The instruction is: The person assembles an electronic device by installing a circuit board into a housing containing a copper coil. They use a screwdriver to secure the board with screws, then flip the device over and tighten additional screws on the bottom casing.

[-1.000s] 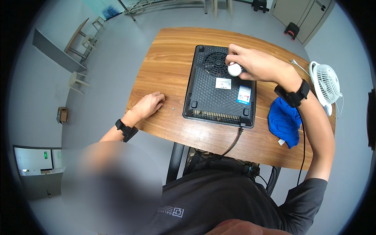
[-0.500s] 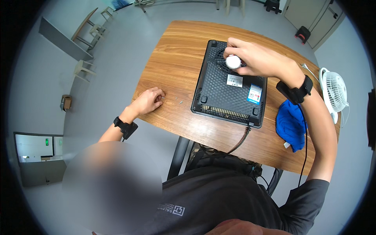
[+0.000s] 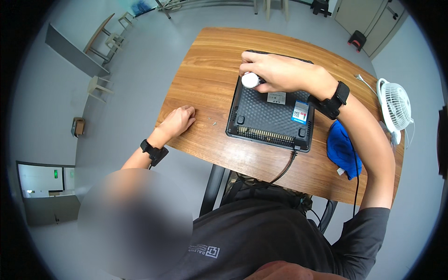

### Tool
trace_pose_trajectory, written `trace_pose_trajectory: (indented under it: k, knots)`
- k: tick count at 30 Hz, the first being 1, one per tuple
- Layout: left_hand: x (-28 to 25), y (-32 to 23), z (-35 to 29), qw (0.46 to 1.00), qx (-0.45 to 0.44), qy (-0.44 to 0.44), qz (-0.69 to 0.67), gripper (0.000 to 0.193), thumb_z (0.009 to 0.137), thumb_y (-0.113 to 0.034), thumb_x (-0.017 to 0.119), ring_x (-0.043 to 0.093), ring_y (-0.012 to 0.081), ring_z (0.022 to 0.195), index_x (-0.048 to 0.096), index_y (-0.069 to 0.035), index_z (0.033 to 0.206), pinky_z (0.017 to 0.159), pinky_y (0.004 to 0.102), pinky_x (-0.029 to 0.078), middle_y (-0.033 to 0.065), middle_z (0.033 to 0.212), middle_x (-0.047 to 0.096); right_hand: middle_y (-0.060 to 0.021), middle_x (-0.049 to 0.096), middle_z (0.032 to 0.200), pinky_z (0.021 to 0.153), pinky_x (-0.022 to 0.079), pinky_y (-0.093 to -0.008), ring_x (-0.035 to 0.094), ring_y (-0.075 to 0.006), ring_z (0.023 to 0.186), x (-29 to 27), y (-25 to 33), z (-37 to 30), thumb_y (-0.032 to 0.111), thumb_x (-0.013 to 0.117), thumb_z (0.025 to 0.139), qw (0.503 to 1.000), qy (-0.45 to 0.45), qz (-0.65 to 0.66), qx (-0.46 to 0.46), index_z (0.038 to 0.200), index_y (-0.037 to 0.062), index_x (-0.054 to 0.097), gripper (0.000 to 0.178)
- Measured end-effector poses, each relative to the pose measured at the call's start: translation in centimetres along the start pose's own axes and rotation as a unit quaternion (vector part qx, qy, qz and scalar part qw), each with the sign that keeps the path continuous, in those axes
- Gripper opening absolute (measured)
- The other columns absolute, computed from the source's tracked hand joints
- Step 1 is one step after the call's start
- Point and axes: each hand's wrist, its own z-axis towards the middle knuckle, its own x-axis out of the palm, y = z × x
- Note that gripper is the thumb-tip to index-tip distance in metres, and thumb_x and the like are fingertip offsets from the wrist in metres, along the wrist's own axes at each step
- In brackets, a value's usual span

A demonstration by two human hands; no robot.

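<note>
A black induction cooktop [image 3: 259, 114] lies upside down on the wooden table, showing its textured underside, vents, feet and stickers. My right hand [image 3: 275, 72] reaches over its far part, fingers closed round a screwdriver; only the white round handle end [image 3: 250, 80] shows, and the tip is hidden. That hand covers most of the fan grille. To the left, my left hand [image 3: 179, 121] rests at the table's edge with its fingers curled; whatever they may hold is hidden. Several tiny screws [image 3: 214, 123] lie on the wood between that hand and the cooktop.
A blue cloth [image 3: 343, 151] sits on the right of the table [image 3: 205, 56], below my right forearm. Beyond it, a white fan [image 3: 395, 105] stands at the right edge. A black cord [image 3: 285, 171] runs from the cooktop over the near edge.
My right hand has moved left with the screwdriver, from over the fan grille toward the cooktop's left edge. My left hand has shifted slightly, its fingers still curled.
</note>
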Motion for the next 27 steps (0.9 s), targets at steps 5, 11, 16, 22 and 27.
trace_pose_trajectory:
  k: [5,11,16,22,27]
  knots:
    - [0.3,1.0,0.1,0.996,-0.064,0.009,-0.056,0.009,0.089,-0.006,0.064,0.065,0.0437,0.083,0.059,0.001,0.092,0.075,0.0480,0.053,0.0208,0.083,0.068,-0.0122,0.052,0.110,0.083,0.054,-0.0457,0.062,-0.0338,0.098,0.2,0.0,0.0,0.010,0.075,0.082,1.000,0.004,-0.007,0.003,0.115,0.0024,0.059,0.037]
    - [0.9,2.0,0.3,0.985,-0.140,-0.026,-0.097,0.012,0.085,-0.005,0.067,0.069,0.0401,0.084,0.059,0.002,0.091,0.075,0.0446,0.055,0.0228,0.085,0.070,-0.0125,0.052,0.111,0.083,0.054,-0.0453,0.062,-0.0335,0.099,0.6,-0.3,0.2,0.011,0.076,0.082,1.000,0.000,-0.011,-0.009,0.115,0.0024,0.059,0.038]
    - [1.0,2.4,0.1,0.981,-0.173,-0.038,-0.078,0.012,0.082,-0.006,0.069,0.070,0.0384,0.080,0.064,0.004,0.087,0.074,0.0443,0.056,0.0232,0.082,0.070,-0.0121,0.052,0.110,0.084,0.054,-0.0445,0.062,-0.0329,0.098,0.3,0.3,0.3,0.010,0.075,0.082,1.000,0.005,-0.006,0.002,0.113,0.0025,0.059,0.036]
    - [1.1,1.9,-0.1,0.982,-0.172,-0.054,-0.065,0.011,0.080,-0.007,0.068,0.069,0.0392,0.076,0.066,0.004,0.082,0.072,0.0437,0.056,0.0239,0.079,0.070,-0.0115,0.052,0.108,0.083,0.053,-0.0440,0.061,-0.0324,0.098,0.6,0.1,0.5,0.010,0.074,0.082,1.000,-0.008,0.000,-0.016,0.110,0.0022,0.059,0.033]
    - [-0.7,-0.4,1.1,0.978,-0.141,-0.079,-0.129,0.012,0.080,-0.008,0.069,0.069,0.0296,0.073,0.065,0.003,0.084,0.073,0.0378,0.056,0.0175,0.076,0.069,-0.0116,0.055,0.109,0.084,0.055,-0.0446,0.065,-0.0329,0.099,-0.1,0.7,1.0,0.014,0.075,0.084,1.000,-0.013,0.010,-0.011,0.111,0.0024,0.060,0.033]
